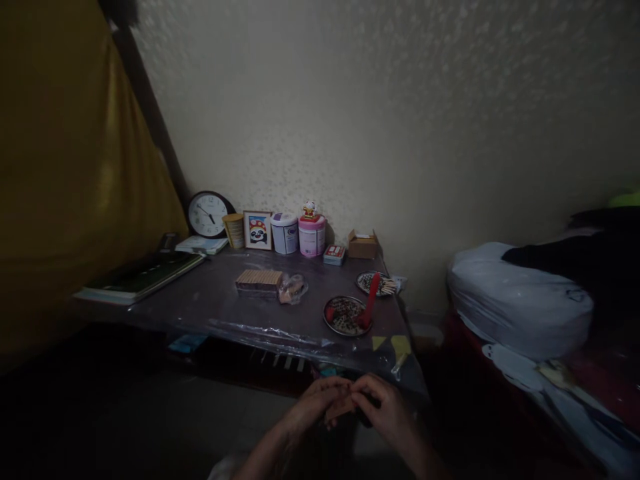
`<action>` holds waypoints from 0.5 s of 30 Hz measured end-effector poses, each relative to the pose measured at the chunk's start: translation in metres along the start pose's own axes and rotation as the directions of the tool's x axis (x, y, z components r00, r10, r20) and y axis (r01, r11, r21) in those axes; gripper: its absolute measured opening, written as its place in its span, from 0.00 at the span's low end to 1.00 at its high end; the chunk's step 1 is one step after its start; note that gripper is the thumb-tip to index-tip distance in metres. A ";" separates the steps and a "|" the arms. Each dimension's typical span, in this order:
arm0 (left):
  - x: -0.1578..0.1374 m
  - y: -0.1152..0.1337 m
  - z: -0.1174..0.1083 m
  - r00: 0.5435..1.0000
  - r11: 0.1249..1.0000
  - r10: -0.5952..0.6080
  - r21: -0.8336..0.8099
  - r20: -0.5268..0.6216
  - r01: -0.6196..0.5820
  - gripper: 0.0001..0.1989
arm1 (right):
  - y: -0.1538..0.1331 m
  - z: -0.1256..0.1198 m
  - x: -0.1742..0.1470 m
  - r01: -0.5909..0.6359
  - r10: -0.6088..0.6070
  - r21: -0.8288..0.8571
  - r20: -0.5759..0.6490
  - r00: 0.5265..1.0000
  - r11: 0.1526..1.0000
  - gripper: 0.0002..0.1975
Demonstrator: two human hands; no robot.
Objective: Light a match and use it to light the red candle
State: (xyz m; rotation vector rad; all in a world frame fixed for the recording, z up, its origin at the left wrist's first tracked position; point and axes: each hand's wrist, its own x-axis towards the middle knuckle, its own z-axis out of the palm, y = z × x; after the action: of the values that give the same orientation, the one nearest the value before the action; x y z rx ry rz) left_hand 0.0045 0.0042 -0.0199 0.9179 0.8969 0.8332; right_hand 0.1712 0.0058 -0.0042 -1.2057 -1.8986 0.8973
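Note:
Both hands are together in front of the table's near edge, low in the view. My left hand (pixel 320 400) is closed around a small flat brown piece (pixel 341 407) that looks like a matchbox. My right hand (pixel 383 407) pinches the same piece from the other side, its fingertips meeting those of the left. The fingers cover part of it, and the dim light hides its detail. Beyond the hands, a round metal plate (pixel 336 325) of dark and light speckled bits holds a red spoon (pixel 373 300). Behind it stands a second plate (pixel 364 283) with thin sticks (pixel 388 287).
A plastic-covered table (pixel 200 300) bears a wrapped stack of small boxes (pixel 259 283) beside a crumpled plastic bag (pixel 293 288). Along the wall stand a clock (pixel 207 214), a framed panda picture (pixel 258 231), two tubs (pixel 285 235) and an open carton (pixel 363 245). White bundles (pixel 515 300) lie to the right.

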 end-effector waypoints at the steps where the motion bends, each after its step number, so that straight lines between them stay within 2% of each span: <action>1: 0.000 0.001 0.000 1.000 1.000 -0.002 -0.003 -0.004 0.002 0.15 | -0.001 0.000 0.000 0.001 -0.001 0.013 0.001 1.000 1.000 0.05; 15: 0.001 0.000 -0.001 0.999 0.999 -0.020 0.025 -0.033 0.021 0.16 | -0.001 0.000 -0.002 -0.016 0.016 0.010 0.022 1.000 1.000 0.06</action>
State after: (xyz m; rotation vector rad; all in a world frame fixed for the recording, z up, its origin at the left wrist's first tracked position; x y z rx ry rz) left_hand 0.0038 0.0050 -0.0209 0.9182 0.9461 0.8230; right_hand 0.1718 0.0036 -0.0039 -1.2115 -1.9021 0.9313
